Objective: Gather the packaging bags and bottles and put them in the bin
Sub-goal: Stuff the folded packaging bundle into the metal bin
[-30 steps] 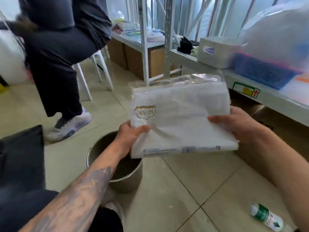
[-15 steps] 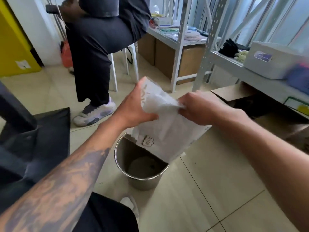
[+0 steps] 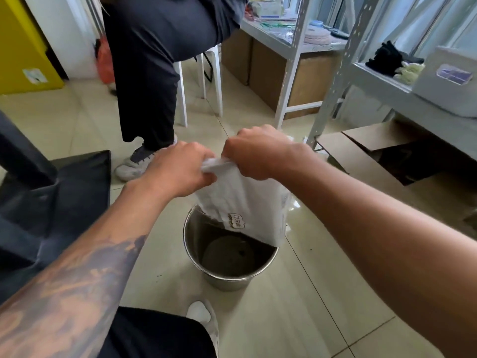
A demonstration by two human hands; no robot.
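Note:
A white plastic packaging bag (image 3: 242,202) with a small gold label hangs upright over the round steel bin (image 3: 196,262) on the tiled floor. Its lower corner dips just inside the bin's far rim. My left hand (image 3: 178,171) and my right hand (image 3: 255,153) both grip the bag's bunched top edge, knuckles nearly touching. The bin's inside shows only its bare bottom. No bottle is in view.
Another person in dark trousers (image 3: 147,73) stands just beyond the bin beside a white plastic chair (image 3: 209,81). Metal shelving (image 3: 333,81) and an open cardboard box (image 3: 382,153) are to the right. A black seat (image 3: 54,202) is at left, my shoe (image 3: 204,313) near the bin.
The bag went from flat and held by its sides to upright, bunched at the top in both hands, and lower over the bin. The view swung left; the bottle on the floor left view.

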